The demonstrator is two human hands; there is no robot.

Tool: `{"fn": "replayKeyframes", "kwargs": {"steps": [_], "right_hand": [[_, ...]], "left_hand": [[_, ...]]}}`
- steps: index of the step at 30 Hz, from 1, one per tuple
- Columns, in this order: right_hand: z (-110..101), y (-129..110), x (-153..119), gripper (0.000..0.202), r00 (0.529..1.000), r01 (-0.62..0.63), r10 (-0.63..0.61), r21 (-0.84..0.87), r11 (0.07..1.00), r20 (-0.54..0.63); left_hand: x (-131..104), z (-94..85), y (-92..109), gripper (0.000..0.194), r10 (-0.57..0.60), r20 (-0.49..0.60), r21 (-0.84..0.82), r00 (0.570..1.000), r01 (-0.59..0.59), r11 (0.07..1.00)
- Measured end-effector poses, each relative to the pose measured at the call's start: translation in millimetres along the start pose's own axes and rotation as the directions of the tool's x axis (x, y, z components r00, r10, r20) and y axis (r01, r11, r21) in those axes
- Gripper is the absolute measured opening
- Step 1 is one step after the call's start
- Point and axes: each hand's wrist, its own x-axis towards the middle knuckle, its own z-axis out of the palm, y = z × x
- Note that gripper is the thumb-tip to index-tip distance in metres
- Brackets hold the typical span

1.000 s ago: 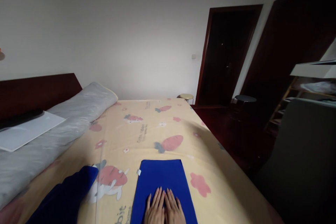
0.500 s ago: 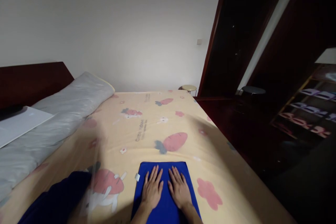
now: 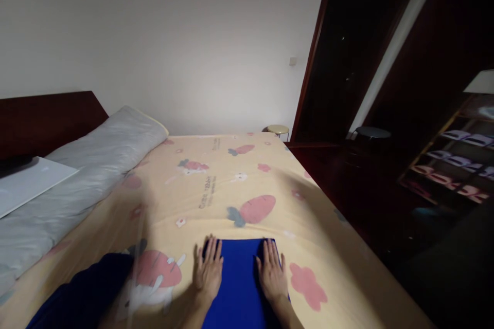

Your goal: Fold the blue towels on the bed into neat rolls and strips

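Note:
A blue cloth (image 3: 241,280) lies flat on the patterned yellow bed sheet (image 3: 216,185), at the bottom centre. My left hand (image 3: 209,270) rests palm down on its left edge, fingers stretched toward the far left corner. On the right edge lies my right hand (image 3: 272,272), also flat, with its fingertips at the far right corner. Neither hand grips anything. The cloth's near end runs out of view. More dark blue fabric (image 3: 83,293) lies at the lower left.
A grey quilt (image 3: 104,149) lies along the bed's left side, with a white board (image 3: 34,180) on it. Beyond the bed stand a pale stool (image 3: 278,129) and a dark stool (image 3: 372,132). A shoe rack (image 3: 455,157) is at the right.
My hands have moved apart over the cloth, the left one leftward and the right one rightward, from its middle to its side edges. The small white tag at the left edge no longer shows.

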Motion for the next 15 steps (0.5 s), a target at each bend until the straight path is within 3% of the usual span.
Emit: {"fn": "replayKeyframes", "kwargs": {"steps": [3, 5, 7, 10, 13, 15], "right_hand": [[-1.1, -28.4, -17.0, 0.054, 0.977, 0.164, -0.175, 0.097, 0.982, 0.121], [-2.1, -36.5, -29.4, 0.05, 0.955, 0.219, -0.24, 0.133, 0.967, 0.173], [-2.0, -31.8, -41.6, 0.05, 0.954, 0.239, -0.257, 0.13, 0.962, 0.155], [0.1, -5.3, -59.9, 0.051, 0.956, 0.276, -0.283, 0.092, 0.957, 0.077], [2.7, 33.5, -79.5, 0.051, 0.945, 0.324, -0.325, 0.052, 0.945, 0.016], [4.5, 61.7, -92.3, 0.05, 0.939, 0.345, -0.345, 0.034, 0.938, -0.009]], "left_hand": [[-8.5, 0.0, 35.7, 0.061, 0.204, 0.03, -0.09, 0.979, -0.2, 0.976], [-19.2, 1.4, 51.8, 0.061, 0.213, 0.028, -0.114, 0.977, -0.208, 0.971], [-33.3, 2.5, 55.0, 0.061, 0.173, -0.005, -0.109, 0.985, -0.173, 0.979], [-58.7, 2.6, 36.5, 0.061, 0.222, -0.073, -0.086, 0.972, -0.227, 0.97], [-88.4, 3.1, 2.4, 0.064, 0.338, -0.139, -0.023, 0.931, -0.345, 0.938], [-108.9, 4.2, -22.4, 0.066, 0.364, -0.167, 0.033, 0.916, -0.364, 0.931]]}}
